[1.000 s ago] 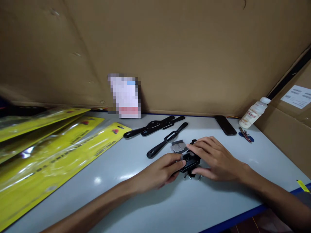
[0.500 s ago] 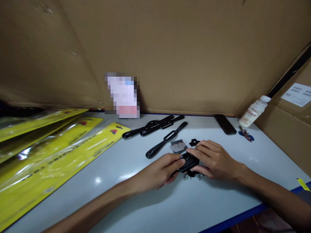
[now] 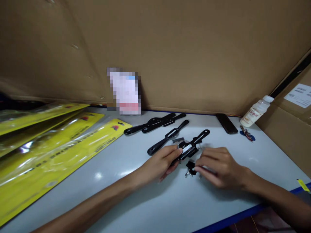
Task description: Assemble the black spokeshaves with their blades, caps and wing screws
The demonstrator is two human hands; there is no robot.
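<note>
A black metal spokeshave [image 3: 187,149] with a bright blade is held by its near handle in my left hand [image 3: 161,163], thumb on top. Its far handle points up and to the right, free. My right hand [image 3: 218,166] is just right of and below it, fingers bent together, fingertips at a small black cap plate [image 3: 190,167]. Whether they pinch anything is hidden. A silver wing screw [image 3: 187,173] lies beside the plate. Behind the spokeshave lie thin grey metal blades [image 3: 178,141], partly covered by it.
Another spokeshave body [image 3: 167,137] lies behind, with several more [image 3: 155,122] overlapping farther back. Yellow blister packs [image 3: 80,149] pile up at left. At back right are a phone [image 3: 226,123], a white bottle [image 3: 256,111] and a small bunch of keys [image 3: 247,134]. Cardboard walls enclose the table.
My right hand has come off the spokeshave and moved down to the small parts, uncovering the tool's far handle and blade. My left hand still grips the spokeshave. The view has shifted slightly.
</note>
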